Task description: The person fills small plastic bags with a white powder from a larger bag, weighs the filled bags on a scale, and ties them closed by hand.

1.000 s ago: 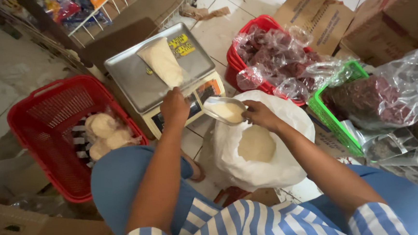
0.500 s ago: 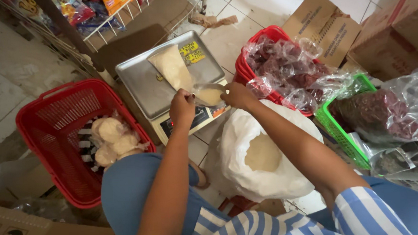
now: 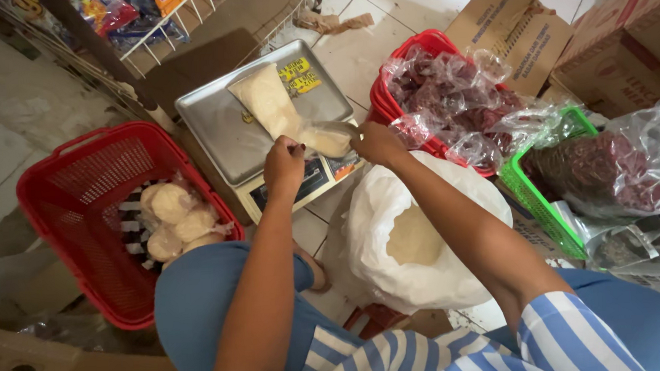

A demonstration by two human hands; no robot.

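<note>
Long clear plastic bag of pale grain on the steel scale tray, long axis running from the tray's far side back toward you, mouth end at your hands, your left hand pinching its near edge, your right hand gripping a clear scoop at the mouth, scoop now over the tray, up from the white sack, tray's left side bare, red basket of filled bags close left.

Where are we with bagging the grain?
Done: several filled bags lie in the red basket. In hand: left hand and right hand hold a partly filled bag on the scale. Left: grain remains in the white sack.
</note>
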